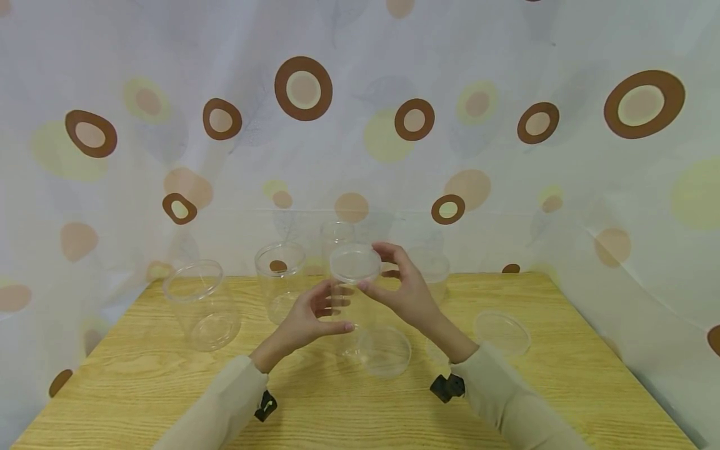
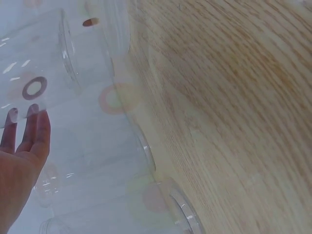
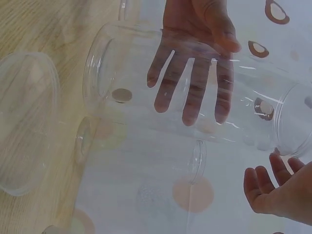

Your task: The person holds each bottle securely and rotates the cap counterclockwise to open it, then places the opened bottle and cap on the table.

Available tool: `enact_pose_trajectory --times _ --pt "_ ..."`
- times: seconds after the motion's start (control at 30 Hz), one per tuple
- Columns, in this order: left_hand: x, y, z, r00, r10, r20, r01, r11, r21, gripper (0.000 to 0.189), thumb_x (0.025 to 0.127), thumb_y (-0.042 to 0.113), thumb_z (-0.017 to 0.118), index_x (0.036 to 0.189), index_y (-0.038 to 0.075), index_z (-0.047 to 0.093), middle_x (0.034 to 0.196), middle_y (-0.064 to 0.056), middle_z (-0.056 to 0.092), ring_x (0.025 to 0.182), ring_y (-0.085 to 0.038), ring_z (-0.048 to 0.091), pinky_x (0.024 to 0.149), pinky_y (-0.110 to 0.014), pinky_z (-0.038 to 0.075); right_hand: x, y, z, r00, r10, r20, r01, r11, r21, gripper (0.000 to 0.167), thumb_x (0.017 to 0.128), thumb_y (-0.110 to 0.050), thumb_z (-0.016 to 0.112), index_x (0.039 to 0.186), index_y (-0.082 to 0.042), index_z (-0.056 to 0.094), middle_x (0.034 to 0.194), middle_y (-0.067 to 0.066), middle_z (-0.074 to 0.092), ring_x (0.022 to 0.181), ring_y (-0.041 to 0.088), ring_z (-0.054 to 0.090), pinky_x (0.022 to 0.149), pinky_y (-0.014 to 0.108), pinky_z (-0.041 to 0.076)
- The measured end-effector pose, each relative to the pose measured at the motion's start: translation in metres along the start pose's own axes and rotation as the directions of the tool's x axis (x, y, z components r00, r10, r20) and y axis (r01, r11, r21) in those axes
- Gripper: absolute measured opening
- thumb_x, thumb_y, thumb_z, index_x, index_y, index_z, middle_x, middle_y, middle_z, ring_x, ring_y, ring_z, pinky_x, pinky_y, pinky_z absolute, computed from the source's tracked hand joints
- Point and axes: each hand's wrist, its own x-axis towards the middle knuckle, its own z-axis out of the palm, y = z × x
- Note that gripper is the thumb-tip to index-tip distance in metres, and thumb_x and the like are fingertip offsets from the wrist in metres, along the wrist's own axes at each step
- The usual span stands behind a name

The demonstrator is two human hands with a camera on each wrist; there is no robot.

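Well, a tall clear jar (image 1: 362, 309) is upright mid-table, though I can't tell whether its base touches the wood. The left hand (image 1: 305, 320) holds its side, fingers spread around it; the right hand (image 1: 409, 295) pinches the clear lid (image 1: 355, 264) at its top. A loose round lid (image 1: 394, 355) lies near the base, and other jars (image 1: 202, 306) stand leftward on the table (image 1: 140, 387).

I could not read any words, names, numbers or signs on the jars (image 1: 355, 306), the lids (image 1: 502, 333) or the sheet (image 1: 337, 156).
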Motion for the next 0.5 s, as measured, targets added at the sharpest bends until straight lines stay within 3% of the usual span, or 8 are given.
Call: enact_pose_trajectory --times 0.1,0.23,0.4,0.5 --pt "0.002 -0.009 -0.001 1.000 0.008 0.014 -0.008 1.000 0.000 0.068 0.075 -0.001 0.072 0.134 0.013 0.042 0.127 -0.017 0.053 0.113 -0.033 0.054 0.093 -0.045 0.046 0.002 0.001 0.000 1.000 -0.005 0.018 0.005 1.000 0.006 0.060 0.079 -0.011 0.070 0.131 -0.004 0.040 0.127 0.010 0.048 0.116 0.024 0.045 0.091 0.047 0.042" --pt "0.003 -0.019 -0.004 0.999 0.017 0.036 -0.017 1.000 0.001 0.069 0.075 0.002 0.072 0.135 0.017 0.041 0.128 -0.013 0.053 0.113 -0.028 0.055 0.092 -0.041 0.047 0.008 0.003 -0.005 0.994 -0.027 0.103 0.020 0.998 0.066 0.059 0.082 -0.011 0.068 0.133 -0.004 0.038 0.128 0.012 0.047 0.118 0.025 0.044 0.093 0.045 0.042" --pt "0.004 -0.021 -0.007 0.998 0.024 0.066 -0.024 1.000 -0.004 0.070 0.075 0.008 0.074 0.135 0.020 0.040 0.129 -0.011 0.053 0.113 -0.026 0.056 0.093 -0.041 0.046 0.015 0.006 -0.015 0.968 -0.051 0.247 0.000 0.980 0.200 0.059 0.086 -0.017 0.065 0.136 -0.006 0.036 0.133 0.012 0.043 0.119 0.020 0.044 0.097 0.044 0.040" --pt "0.003 -0.020 -0.008 0.996 0.027 0.087 -0.025 0.999 -0.024 0.072 0.075 0.009 0.075 0.136 0.020 0.039 0.129 -0.011 0.053 0.114 -0.032 0.054 0.093 -0.048 0.044 0.018 0.008 -0.019 0.947 -0.062 0.315 -0.024 0.965 0.262 0.060 0.087 -0.022 0.063 0.138 -0.007 0.034 0.136 0.013 0.040 0.117 0.017 0.046 0.096 0.039 0.041"
